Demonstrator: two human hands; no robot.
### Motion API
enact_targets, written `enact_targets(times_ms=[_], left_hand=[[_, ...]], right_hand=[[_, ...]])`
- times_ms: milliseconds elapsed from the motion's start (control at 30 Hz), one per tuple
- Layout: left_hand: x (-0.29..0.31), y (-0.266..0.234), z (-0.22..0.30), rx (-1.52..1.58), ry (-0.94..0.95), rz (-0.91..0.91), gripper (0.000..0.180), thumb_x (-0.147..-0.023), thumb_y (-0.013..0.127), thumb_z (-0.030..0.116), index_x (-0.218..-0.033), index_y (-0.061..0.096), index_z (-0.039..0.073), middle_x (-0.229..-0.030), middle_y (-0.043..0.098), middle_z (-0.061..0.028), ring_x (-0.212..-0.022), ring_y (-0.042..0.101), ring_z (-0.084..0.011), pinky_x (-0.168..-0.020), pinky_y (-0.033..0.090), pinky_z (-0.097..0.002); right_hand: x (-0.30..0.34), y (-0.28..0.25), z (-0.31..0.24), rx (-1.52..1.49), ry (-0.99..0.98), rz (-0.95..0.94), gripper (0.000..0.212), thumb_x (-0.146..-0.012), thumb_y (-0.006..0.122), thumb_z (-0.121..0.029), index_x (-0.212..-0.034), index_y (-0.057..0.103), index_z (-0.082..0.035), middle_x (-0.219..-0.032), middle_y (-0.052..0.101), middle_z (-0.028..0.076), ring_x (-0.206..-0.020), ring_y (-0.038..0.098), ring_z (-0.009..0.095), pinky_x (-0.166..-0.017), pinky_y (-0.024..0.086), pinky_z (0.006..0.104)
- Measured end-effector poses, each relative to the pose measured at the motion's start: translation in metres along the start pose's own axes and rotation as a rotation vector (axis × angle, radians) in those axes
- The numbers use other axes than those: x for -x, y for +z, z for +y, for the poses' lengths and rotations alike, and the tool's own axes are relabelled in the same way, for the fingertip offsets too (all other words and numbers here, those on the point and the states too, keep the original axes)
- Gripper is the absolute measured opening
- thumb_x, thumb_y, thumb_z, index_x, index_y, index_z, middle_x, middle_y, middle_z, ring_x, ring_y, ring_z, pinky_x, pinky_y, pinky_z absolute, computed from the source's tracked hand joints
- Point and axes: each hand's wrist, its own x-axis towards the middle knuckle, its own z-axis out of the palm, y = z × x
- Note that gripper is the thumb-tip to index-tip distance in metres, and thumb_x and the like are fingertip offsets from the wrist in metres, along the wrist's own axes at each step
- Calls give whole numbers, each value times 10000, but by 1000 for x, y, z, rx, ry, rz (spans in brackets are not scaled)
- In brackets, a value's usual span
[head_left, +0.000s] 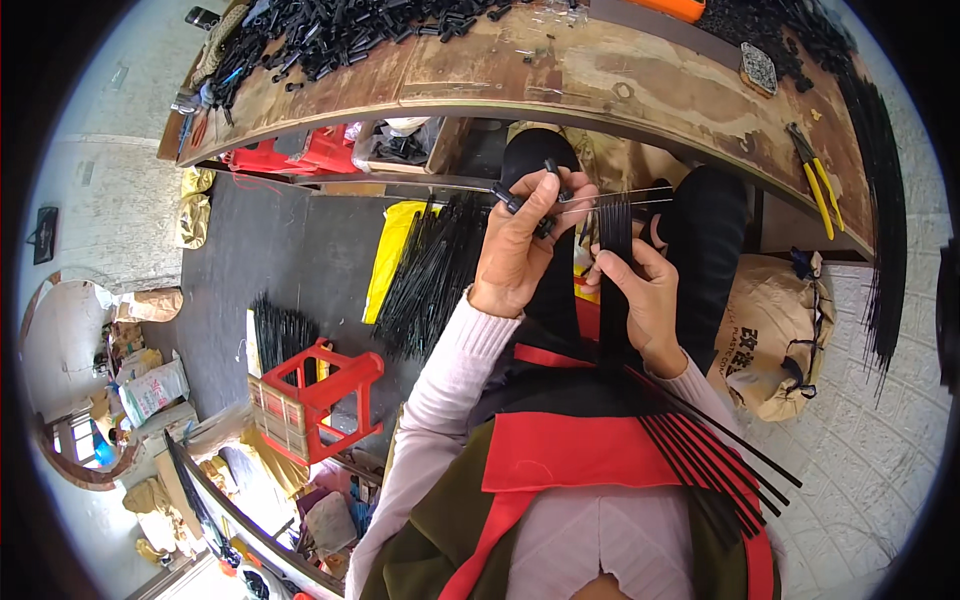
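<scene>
My left hand [515, 252], raised over my lap, is closed around a few short black plastic pieces [508, 198] with narrow stems. Two thin metal wires [655, 201] run from its fingertips to the right, across the upper ends of a row of slim black strips [617, 235]. Whether the wires pass through the strips is too small to tell. My right hand [648, 300] pinches those strips between thumb and fingers, just below the wires. Their lower part hangs down over my lap, and the far ends fan out across my red apron [580, 455].
A wooden workbench [480, 85] curves ahead, with a heap of black plastic pieces [350, 40] at left and yellow-handled pliers [815, 180] at right. Black strips [440, 265] lie on the floor at left beside a red stool [325, 395]. A brown sack [770, 320] stands at right.
</scene>
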Motion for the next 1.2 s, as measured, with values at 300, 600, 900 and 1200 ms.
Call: enact_targets(times_ms=[300,600,900,1200], left_hand=[[-3,-2,-11,-65,-56,-33,351,-954,641,229,-1224,593,9,-1067,655,-89,-930,650,-150,-846,548,-295],[-1,7,-7,-39,-25,-18,446,-957,627,154,-1376,482,104,-1080,650,-95,-921,647,-164,-854,548,-296],[-5,0,-4,6,-33,-6,283,-935,643,78,-1205,566,41,-1054,663,-115,-977,666,-220,-857,567,-336],[-3,-1,-3,-20,-56,-5,237,-945,639,115,-1153,600,8,-1072,671,-117,-963,674,-213,-838,571,-329]], right_hand=[[1,2,-1,-60,-31,21,147,-912,663,-64,-1004,640,48,-820,669,83,-696,645,139,-673,535,272],[-1,1,2,-75,-48,36,144,-901,689,-65,-977,644,47,-822,652,69,-684,646,132,-632,570,271],[-2,2,5,-74,-44,60,148,-902,695,-89,-964,635,31,-808,642,61,-682,639,123,-625,573,270],[-3,4,5,-63,-64,45,142,-909,680,-84,-973,626,30,-823,634,56,-681,626,115,-624,558,267]])
